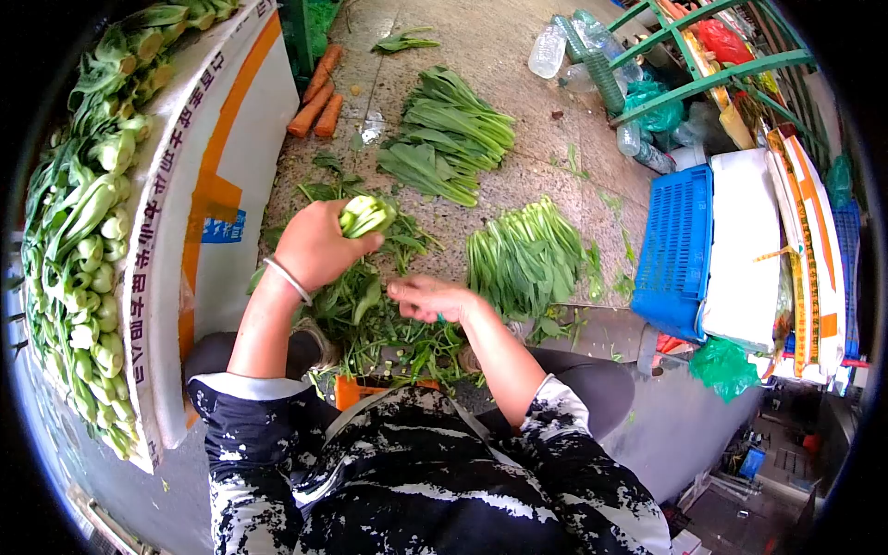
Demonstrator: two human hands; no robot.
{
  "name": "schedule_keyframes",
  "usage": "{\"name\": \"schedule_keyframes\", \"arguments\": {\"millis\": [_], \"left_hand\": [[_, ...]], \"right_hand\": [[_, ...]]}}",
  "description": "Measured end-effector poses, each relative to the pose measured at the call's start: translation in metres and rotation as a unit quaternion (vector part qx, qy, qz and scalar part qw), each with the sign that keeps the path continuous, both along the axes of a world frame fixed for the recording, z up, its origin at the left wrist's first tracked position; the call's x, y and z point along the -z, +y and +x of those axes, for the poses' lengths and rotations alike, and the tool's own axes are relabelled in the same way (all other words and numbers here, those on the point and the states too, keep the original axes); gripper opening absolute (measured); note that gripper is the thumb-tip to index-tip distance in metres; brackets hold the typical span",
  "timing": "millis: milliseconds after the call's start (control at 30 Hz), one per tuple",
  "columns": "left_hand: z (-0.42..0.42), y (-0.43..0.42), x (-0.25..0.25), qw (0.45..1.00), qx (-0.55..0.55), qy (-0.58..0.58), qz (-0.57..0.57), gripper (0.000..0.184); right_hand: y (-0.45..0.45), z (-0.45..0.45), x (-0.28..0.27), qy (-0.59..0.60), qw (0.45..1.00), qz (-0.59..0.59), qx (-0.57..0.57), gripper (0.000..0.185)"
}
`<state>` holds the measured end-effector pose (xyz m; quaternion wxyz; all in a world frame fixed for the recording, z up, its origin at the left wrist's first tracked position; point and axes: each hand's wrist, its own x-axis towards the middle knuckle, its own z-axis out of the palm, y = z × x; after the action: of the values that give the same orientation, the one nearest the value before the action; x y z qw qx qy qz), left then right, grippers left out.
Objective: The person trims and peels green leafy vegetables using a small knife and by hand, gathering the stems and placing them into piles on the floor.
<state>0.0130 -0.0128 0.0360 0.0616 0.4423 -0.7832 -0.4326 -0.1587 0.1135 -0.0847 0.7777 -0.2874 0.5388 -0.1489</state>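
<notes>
My left hand [319, 242], with a light bracelet at its wrist, is closed around a bunch of leafy greens [367, 215]. The pale green stem ends stick up past my thumb. Lower and to the right, my right hand [433, 299] points its loosely bent fingers to the left, apart from the bunch, with nothing visible in them. Loose leaves and trimmings [407, 338] lie beneath both hands. Nearby on the ground are a pile of dark leafy greens [449, 134] and a row of stemmed greens [527, 254].
At left, a white foam box [217, 120] stands beside stacked bok choy [88, 268]. Carrots [319, 97] lie near its far corner. A blue crate [673, 250], plastic bottles [548, 48] and a green metal rack [712, 83] are at right. An orange object [356, 392] shows below me.
</notes>
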Motion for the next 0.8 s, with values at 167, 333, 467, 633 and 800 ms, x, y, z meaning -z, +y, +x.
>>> {"name": "schedule_keyframes", "arguments": {"millis": [167, 333, 467, 633, 800], "left_hand": [[-0.003, 0.000, 0.009, 0.995, -0.058, 0.032, -0.069, 0.038], [-0.007, 0.000, 0.012, 0.992, -0.082, 0.021, -0.095, 0.033], [-0.008, 0.000, 0.013, 0.991, -0.091, 0.046, -0.092, 0.032], [-0.011, 0.002, 0.016, 0.992, -0.081, 0.079, -0.049, 0.030], [-0.017, 0.015, 0.019, 0.988, -0.009, 0.145, -0.041, 0.029]], "right_hand": [[-0.046, -0.062, 0.079, 0.236, 0.829, -0.136, 0.488, 0.042], [-0.089, -0.102, 0.100, 0.252, 0.704, 0.056, 0.662, 0.023], [-0.085, -0.107, 0.112, 0.245, 0.710, -0.009, 0.660, 0.017], [-0.054, -0.066, 0.048, 0.274, 0.711, -0.282, 0.584, 0.020], [-0.020, -0.019, -0.032, 0.412, 0.674, -0.418, 0.450, 0.020]]}}
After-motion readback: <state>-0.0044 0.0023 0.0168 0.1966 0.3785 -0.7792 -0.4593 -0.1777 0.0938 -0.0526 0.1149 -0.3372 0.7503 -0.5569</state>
